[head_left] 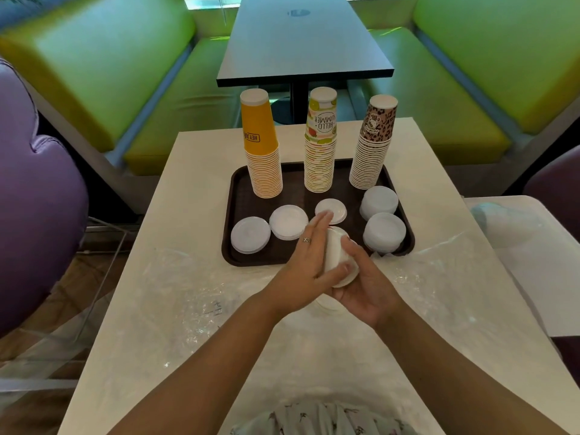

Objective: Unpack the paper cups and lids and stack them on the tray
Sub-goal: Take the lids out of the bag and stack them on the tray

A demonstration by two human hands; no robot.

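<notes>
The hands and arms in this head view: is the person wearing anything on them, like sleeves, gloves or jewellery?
Both forearms are bare, with no sleeves, gloves or watch in view. The left hand has a thin silver-coloured ring on one finger. The right hand shows no ring. A pale floral garment shows at the bottom edge.

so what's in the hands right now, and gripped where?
A small stack of white plastic lids, held on edge between both hands. The right hand cups it from below and the side; the left hand presses flat against its face, thumb under.
</notes>
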